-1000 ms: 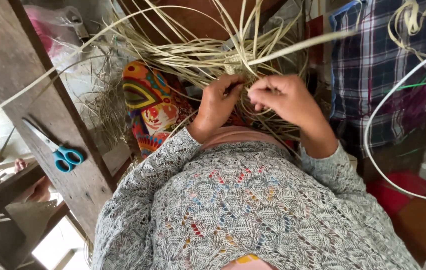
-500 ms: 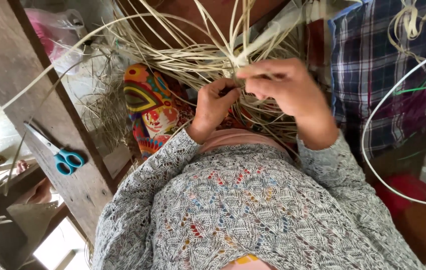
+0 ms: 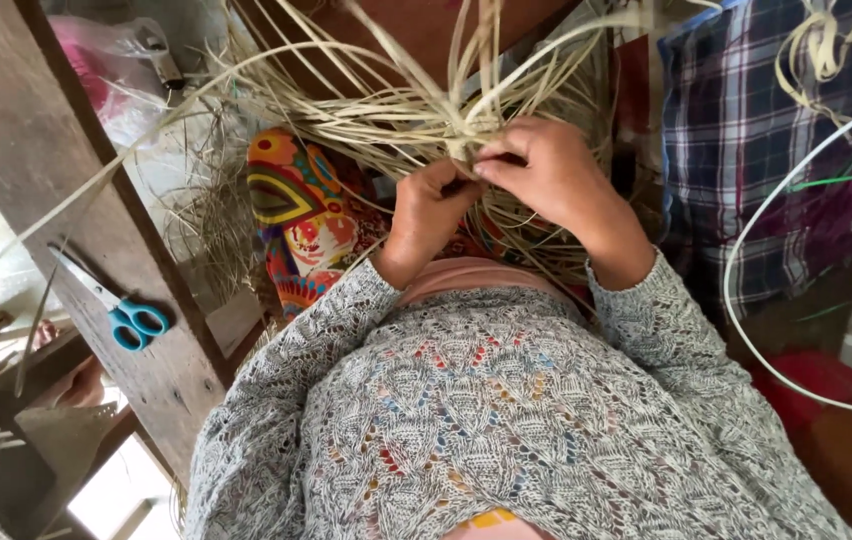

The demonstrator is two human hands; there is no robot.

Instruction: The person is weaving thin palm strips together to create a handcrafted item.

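Left hand (image 3: 433,212) curled, pinching pale straw strips (image 3: 386,115) at woven knot; right hand (image 3: 543,172) fingertips pressed together on same crossing, above lap. Advice: keep tension even, pinch tight at crossing. Blue-handled scissors (image 3: 116,305) on wooden plank (image 3: 66,170) left. Plaid cloth (image 3: 746,160) right, patterned cushion (image 3: 301,215) below strips.

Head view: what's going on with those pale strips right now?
A person is working a bundle of pale straw-like strips with both hands. The left hand and right hand pinch the strips where they cross, fingertips meeting. Blue-handled scissors lie unused on the wooden plank to the left.
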